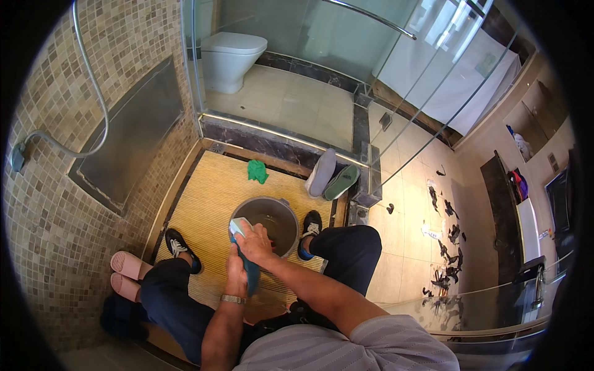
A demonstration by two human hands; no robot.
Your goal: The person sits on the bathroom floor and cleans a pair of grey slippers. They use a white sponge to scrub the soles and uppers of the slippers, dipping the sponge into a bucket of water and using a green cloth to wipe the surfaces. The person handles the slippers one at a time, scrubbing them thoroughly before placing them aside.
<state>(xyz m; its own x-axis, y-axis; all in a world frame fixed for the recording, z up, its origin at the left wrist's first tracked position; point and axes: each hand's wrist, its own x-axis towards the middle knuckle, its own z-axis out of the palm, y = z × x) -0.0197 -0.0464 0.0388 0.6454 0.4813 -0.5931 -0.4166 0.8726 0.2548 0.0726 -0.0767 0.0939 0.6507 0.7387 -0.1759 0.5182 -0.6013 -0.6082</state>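
My left hand [235,268] grips a long dark teal item [252,274], soft-looking like a sock or cloth slipper. Its lower end hangs down past my wristwatch. Just above it, my right hand [256,244] is closed around a pale block [238,227], which looks like a bar of soap. Both hands are close together over the near left rim of a grey bucket [280,209]. Shallow liquid appears to lie in the bucket, and something reddish shows near my right wrist. Where exactly the block meets the teal item is hidden by my fingers.
The bucket stands on a yellow ribbed mat [209,185] between my feet. Behind it lies a green cloth [257,171]; a grey slipper [321,174] and a green slipper [342,182] lean on the stone curb. Pink slippers [125,265] are at left. Glass panels border the shower.
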